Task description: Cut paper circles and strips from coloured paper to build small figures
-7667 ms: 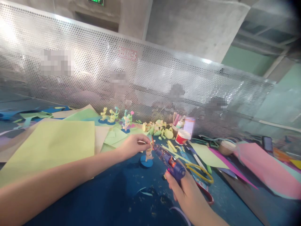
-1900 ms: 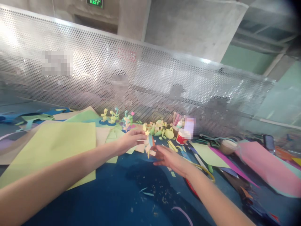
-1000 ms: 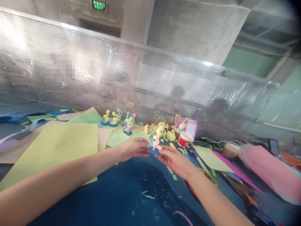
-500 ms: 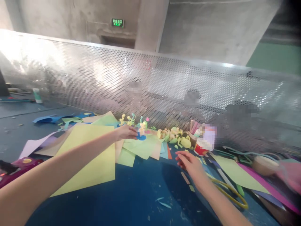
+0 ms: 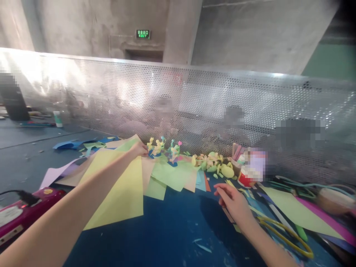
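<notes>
Between your two arms the blue desk point(image 5: 172, 230) lies open, with only small scraps on it. Your left hand point(image 5: 139, 149) is boxed in by the paper figures point(image 5: 164, 148) just beside it and the perforated screen point(image 5: 194, 107) behind. Right of your right hand point(image 5: 233, 202), the yellow scissors point(image 5: 286, 237), red cup point(image 5: 246, 178) and loose sheets crowd the way.

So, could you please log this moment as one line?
left hand: touching paper figures | right hand: open above blue table | yellow sheet: flat
</notes>
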A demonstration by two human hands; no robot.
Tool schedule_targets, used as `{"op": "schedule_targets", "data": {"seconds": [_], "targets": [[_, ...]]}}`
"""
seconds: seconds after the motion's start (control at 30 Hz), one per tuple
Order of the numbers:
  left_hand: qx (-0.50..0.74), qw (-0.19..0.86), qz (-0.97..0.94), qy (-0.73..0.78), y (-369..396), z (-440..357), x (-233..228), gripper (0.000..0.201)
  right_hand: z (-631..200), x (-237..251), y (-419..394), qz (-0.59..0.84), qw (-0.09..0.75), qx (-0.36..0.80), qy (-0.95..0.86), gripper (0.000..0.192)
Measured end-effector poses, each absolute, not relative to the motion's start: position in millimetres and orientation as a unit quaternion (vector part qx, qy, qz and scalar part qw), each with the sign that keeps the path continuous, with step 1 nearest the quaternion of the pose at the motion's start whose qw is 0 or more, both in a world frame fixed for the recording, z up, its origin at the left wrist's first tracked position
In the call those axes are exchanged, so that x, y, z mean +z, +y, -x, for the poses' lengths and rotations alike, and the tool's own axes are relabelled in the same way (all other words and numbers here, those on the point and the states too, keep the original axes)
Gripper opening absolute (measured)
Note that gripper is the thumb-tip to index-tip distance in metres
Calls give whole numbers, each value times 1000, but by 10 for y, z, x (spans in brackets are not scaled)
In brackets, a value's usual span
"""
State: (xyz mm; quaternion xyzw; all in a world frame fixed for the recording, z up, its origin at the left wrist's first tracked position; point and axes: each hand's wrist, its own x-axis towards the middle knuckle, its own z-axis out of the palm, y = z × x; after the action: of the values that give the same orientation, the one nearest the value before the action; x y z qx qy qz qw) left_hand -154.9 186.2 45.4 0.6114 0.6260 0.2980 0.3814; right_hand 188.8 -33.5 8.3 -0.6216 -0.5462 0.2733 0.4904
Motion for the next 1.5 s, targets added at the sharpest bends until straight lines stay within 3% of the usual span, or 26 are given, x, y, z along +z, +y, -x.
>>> {"op": "schedule_targets", "data": {"seconds": [0.33, 0.67, 0.8, 1.03, 1.3, 1.5], "targets": [[234, 238, -646, 687, 1937, 1541, 339, 30, -1873, 0, -368, 618, 445, 250, -598, 27], [219, 115, -702, 667, 1772, 1692, 306, 32, -1843, 43, -371, 613, 452, 238, -603, 25], [230, 55, -734, 637, 1610, 1708, 161, 19, -1857, 17, -364, 617, 437, 227, -614, 25], [247, -40, -742, 622, 1474, 1658, 62, 28, -1854, 9, -404, 623, 412, 188, -637, 24], [241, -109, -728, 633, 1327, 1551, 154, 29, -1799, 13, -536, 607, 251, -99, -748, 26], [257, -137, -733, 614, 940, 1203, 399, 32, -1766, 50, -625, 562, 154, -145, -800, 32]]}}
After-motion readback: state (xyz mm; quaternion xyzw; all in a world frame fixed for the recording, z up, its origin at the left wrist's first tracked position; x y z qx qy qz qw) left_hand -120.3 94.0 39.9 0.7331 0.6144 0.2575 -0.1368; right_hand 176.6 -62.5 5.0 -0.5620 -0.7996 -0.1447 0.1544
